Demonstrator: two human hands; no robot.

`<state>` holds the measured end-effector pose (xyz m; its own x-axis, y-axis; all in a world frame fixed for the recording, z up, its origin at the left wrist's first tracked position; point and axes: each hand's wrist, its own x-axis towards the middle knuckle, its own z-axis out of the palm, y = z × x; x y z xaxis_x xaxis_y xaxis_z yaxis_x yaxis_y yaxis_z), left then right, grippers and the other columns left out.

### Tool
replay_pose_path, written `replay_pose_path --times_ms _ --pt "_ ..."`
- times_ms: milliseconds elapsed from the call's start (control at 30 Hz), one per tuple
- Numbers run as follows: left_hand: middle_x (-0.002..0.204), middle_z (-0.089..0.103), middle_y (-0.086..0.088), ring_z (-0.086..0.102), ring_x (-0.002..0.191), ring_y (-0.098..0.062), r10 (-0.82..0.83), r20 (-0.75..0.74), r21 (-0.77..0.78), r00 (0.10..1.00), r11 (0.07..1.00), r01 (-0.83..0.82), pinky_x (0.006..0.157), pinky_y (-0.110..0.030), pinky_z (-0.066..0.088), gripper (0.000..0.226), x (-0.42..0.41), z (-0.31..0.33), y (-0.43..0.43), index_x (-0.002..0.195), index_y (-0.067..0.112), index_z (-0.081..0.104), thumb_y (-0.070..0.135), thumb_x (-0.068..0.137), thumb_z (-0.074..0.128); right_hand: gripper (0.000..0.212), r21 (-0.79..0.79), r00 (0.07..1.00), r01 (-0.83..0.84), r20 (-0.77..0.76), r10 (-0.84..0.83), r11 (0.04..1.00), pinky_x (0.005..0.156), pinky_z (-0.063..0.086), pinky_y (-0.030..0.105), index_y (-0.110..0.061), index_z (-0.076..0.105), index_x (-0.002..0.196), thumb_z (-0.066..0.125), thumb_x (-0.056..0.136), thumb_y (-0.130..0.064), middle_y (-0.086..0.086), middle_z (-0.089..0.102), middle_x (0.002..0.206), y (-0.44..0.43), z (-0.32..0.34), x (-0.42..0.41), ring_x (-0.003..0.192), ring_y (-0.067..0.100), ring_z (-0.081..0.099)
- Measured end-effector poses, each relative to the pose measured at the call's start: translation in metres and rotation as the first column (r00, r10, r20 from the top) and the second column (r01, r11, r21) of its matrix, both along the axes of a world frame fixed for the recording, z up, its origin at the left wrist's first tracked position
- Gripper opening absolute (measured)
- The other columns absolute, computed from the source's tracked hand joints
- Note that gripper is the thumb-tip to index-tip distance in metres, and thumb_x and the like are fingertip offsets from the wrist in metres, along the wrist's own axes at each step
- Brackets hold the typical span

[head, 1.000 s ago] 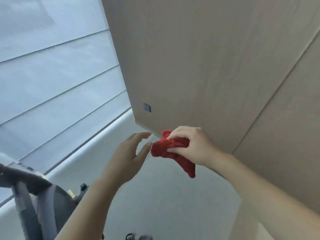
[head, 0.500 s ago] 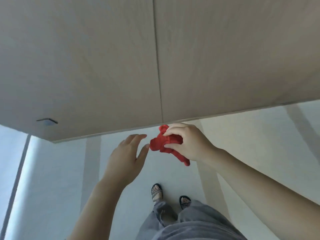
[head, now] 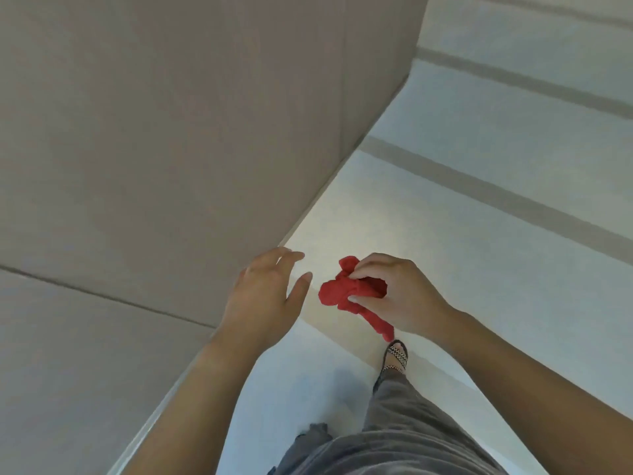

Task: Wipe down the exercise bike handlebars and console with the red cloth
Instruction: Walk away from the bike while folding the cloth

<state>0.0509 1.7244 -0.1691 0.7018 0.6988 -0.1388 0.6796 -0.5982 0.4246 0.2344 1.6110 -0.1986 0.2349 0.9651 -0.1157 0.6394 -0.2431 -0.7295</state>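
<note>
A crumpled red cloth is bunched in my right hand, with a tail hanging down below the palm. My left hand hovers just left of the cloth, fingers spread, holding nothing and a small gap away from it. Both hands are held out at waist height over the pale floor. The exercise bike, its handlebars and its console are out of the frame.
A tall beige wooden panel wall fills the left and top. Pale tiled floor with darker stripes runs to the right. My sandalled foot and grey trousers show below the hands.
The view has swung right, away from the window blinds and the bike, which has left the frame. The hands keep the same pose, the cloth still in my right hand.
</note>
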Motion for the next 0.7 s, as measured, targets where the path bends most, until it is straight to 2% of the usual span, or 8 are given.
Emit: replay_pose_path --times_ms 133,300,433,533,600,700 --pt "0.139 0.045 0.006 0.038 0.129 -0.012 -0.17 0.061 -0.01 0.984 0.985 0.171 0.104 -0.027 0.031 0.043 0.122 0.0 0.007 0.134 0.024 0.046 0.042 0.096 0.037 0.027 0.037 0.974 0.221 -0.058 -0.219 0.974 0.086 0.049 0.021 -0.022 0.071 0.1 0.077 0.074 -0.019 -0.017 0.059 0.097 -0.017 0.003 0.094 0.09 0.002 0.059" --pt "0.14 0.044 0.008 0.038 0.129 -0.011 -0.363 0.113 -0.038 0.925 0.929 0.369 0.105 -0.03 0.033 0.044 0.276 0.007 -0.005 0.134 0.028 0.043 0.047 0.095 0.035 0.026 0.061 0.916 0.4 0.001 -0.401 0.914 0.085 0.049 0.021 -0.026 0.07 0.1 0.075 0.075 -0.026 -0.014 0.063 0.098 -0.043 0.018 0.214 0.09 0.004 0.058" --pt "0.14 0.043 0.012 0.039 0.128 -0.008 -0.479 0.143 -0.044 0.866 0.871 0.489 0.102 -0.027 0.035 0.044 0.37 0.013 -0.01 0.135 0.031 0.042 0.049 0.095 0.034 0.027 0.091 0.847 0.526 0.024 -0.53 0.845 0.087 0.047 0.02 -0.026 0.07 0.101 0.076 0.074 -0.026 -0.016 0.062 0.099 -0.057 0.028 0.289 0.092 0.005 0.058" --pt "0.14 0.043 0.013 0.039 0.128 -0.006 -0.524 0.153 -0.06 0.838 0.841 0.537 0.1 -0.023 0.033 0.044 0.419 0.011 0.0 0.135 0.033 0.041 0.049 0.094 0.035 0.027 0.123 0.806 0.586 0.012 -0.592 0.801 0.085 0.046 0.016 -0.026 0.07 0.099 0.077 0.073 -0.024 -0.02 0.059 0.096 -0.053 0.028 0.333 0.092 0.003 0.059" --pt "0.14 0.043 0.013 0.039 0.128 -0.007 -0.521 0.16 -0.069 0.839 0.842 0.536 0.098 -0.022 0.032 0.045 0.447 0.008 0.015 0.135 0.032 0.041 0.049 0.094 0.035 0.026 0.137 0.798 0.598 -0.006 -0.603 0.79 0.081 0.044 0.011 -0.028 0.07 0.097 0.077 0.073 -0.024 -0.02 0.06 0.095 -0.042 0.025 0.36 0.09 -0.001 0.058" --pt "0.141 0.043 0.011 0.039 0.129 -0.009 -0.497 0.17 -0.071 0.851 0.855 0.514 0.099 -0.023 0.032 0.045 0.489 0.001 0.043 0.136 0.031 0.041 0.049 0.095 0.035 0.024 0.145 0.794 0.603 -0.025 -0.607 0.784 0.081 0.045 0.01 -0.029 0.071 0.096 0.076 0.073 -0.024 -0.017 0.063 0.097 -0.012 0.022 0.403 0.091 -0.001 0.058"
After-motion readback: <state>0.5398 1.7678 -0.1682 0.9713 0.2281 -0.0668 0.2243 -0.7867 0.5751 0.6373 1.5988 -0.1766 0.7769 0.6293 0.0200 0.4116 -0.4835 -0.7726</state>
